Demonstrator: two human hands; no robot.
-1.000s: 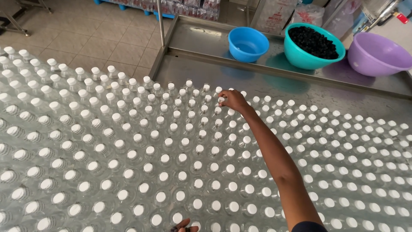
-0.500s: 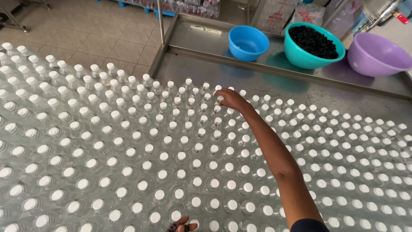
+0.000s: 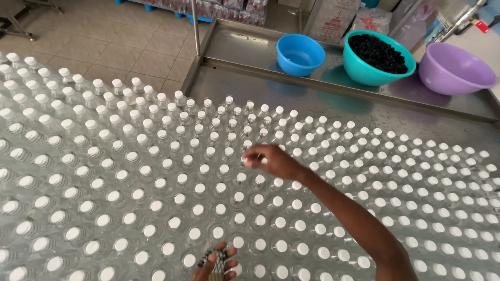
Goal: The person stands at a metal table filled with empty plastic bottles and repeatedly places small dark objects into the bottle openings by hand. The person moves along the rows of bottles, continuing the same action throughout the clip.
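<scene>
Several rows of clear plastic bottles [image 3: 156,182] with white caps stand packed together on a steel table [image 3: 323,104]. My right hand [image 3: 273,160] reaches over the middle rows, palm down. Its fingertips are pinched at the white cap of one bottle [image 3: 244,160]. My left hand [image 3: 216,263] shows at the bottom edge. It is closed around a small bunch of dark, striped pieces [image 3: 219,260], just above the nearest bottles. I cannot tell whether anything else lies between the right fingers.
On a raised steel shelf [image 3: 250,47] at the back stand a blue bowl [image 3: 300,54], a teal bowl [image 3: 379,57] full of small black pieces and a purple bowl [image 3: 455,67]. A metal post [image 3: 195,26] rises at the shelf's left corner, with tiled floor [image 3: 94,47] beyond.
My right hand has drawn back from the far rows to the middle rows. My left hand has come up a little further into view with the dark pieces.
</scene>
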